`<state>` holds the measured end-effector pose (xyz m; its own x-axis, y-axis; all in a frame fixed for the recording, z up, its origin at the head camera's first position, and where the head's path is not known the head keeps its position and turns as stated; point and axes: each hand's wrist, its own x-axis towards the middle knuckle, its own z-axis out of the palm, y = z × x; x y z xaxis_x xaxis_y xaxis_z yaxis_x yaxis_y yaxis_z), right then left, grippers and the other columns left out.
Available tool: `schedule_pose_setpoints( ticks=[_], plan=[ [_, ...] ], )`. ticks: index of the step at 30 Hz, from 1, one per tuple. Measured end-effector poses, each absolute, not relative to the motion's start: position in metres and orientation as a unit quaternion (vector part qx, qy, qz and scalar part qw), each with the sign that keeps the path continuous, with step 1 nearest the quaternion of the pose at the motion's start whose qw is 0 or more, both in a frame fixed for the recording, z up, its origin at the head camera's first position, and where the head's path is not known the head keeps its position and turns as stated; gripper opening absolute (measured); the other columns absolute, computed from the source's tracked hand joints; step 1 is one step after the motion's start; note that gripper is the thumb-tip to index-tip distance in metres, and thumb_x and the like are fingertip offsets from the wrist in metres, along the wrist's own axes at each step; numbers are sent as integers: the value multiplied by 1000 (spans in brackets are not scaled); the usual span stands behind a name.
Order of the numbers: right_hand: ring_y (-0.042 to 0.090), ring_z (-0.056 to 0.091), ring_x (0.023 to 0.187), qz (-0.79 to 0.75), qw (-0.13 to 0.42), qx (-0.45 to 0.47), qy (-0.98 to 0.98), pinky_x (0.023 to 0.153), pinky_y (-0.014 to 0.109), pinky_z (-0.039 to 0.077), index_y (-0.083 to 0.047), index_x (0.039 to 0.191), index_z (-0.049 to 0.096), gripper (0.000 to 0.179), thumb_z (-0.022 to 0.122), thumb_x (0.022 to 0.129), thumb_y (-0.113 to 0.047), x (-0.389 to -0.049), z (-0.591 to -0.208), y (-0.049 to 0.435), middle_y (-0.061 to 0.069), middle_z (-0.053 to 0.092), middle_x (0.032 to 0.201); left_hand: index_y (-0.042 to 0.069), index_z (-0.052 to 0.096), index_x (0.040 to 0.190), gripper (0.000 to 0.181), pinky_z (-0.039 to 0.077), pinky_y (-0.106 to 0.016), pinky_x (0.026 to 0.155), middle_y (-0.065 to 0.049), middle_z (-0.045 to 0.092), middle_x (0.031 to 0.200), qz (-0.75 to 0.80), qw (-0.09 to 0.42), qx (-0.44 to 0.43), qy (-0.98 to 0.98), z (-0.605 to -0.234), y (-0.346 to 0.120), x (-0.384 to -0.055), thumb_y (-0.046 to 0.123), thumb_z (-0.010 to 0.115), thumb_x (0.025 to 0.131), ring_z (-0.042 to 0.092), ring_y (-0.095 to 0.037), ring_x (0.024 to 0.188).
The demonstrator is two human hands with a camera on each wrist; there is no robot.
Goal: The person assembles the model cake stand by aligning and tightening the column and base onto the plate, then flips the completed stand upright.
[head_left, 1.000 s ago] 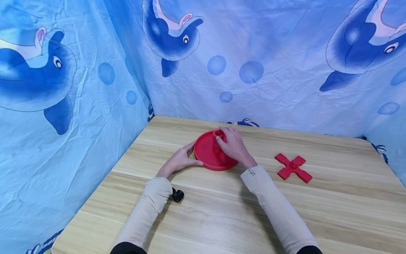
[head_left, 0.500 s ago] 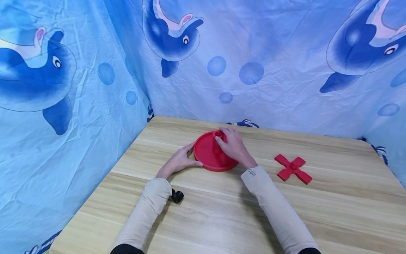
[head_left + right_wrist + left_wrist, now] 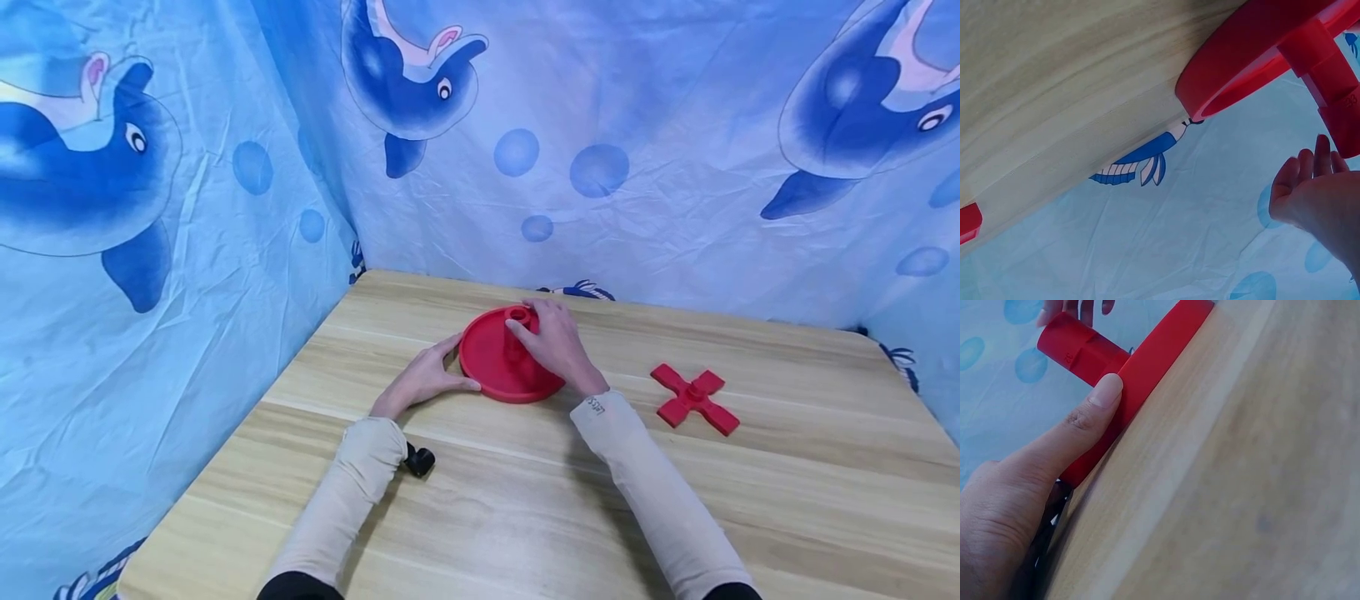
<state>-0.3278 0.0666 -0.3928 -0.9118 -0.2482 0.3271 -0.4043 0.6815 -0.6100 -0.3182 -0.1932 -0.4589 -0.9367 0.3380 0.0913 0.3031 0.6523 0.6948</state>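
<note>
A round red tray with a raised rim (image 3: 480, 362) lies on the wooden table in the head view. On it stands a hollow red post (image 3: 516, 342), wider at both ends than in its middle. My left hand (image 3: 423, 379) holds the tray's left side, and the thumb (image 3: 1100, 403) presses the outer wall in the left wrist view. My right hand (image 3: 558, 342) grips the upper post from the right, thumb across its front and fingers behind. In the right wrist view that hand (image 3: 1322, 194) shows beside the post's upper end, its thumb out of sight.
A red four-armed cross (image 3: 693, 400) with a raised centre lies on the table (image 3: 750, 483) to the right. A small black piece (image 3: 418, 461) sits at my left wrist. Blue cloth (image 3: 660, 250) printed with dolphins hangs behind and left of the table.
The head view has shifted very slightly. Both hands, the tray, the post and the cross keep their places.
</note>
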Motion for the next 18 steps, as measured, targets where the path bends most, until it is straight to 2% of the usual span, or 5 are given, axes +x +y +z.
schedule_pose_setpoints(
  ticks=[7, 12, 18],
  plan=[
    [37, 44, 133, 353, 122, 207, -904, 110, 60, 39, 1, 148, 54, 54, 68, 100, -21, -328, -391, 67, 20, 57, 141, 15, 33, 164, 112, 35, -49, 118, -4, 39, 163, 377, 18, 184, 908, -457, -192, -320, 62, 86, 77, 34, -25, 150],
    [38, 45, 131, 354, 124, 199, -905, 109, 60, 40, 1, 144, 56, 54, 71, 99, -25, -329, -393, 66, 20, 57, 137, 15, 34, 164, 111, 37, -49, 117, -4, 41, 162, 378, 17, 185, 907, -458, -193, -320, 60, 86, 77, 36, -26, 149],
    [37, 43, 133, 354, 109, 190, -909, 107, 59, 43, -1, 148, 54, 57, 70, 99, -25, -328, -393, 67, 19, 56, 140, 16, 34, 163, 110, 37, -49, 118, -3, 42, 161, 380, 15, 189, 905, -459, -193, -319, 60, 86, 77, 36, -25, 148]
  ],
)
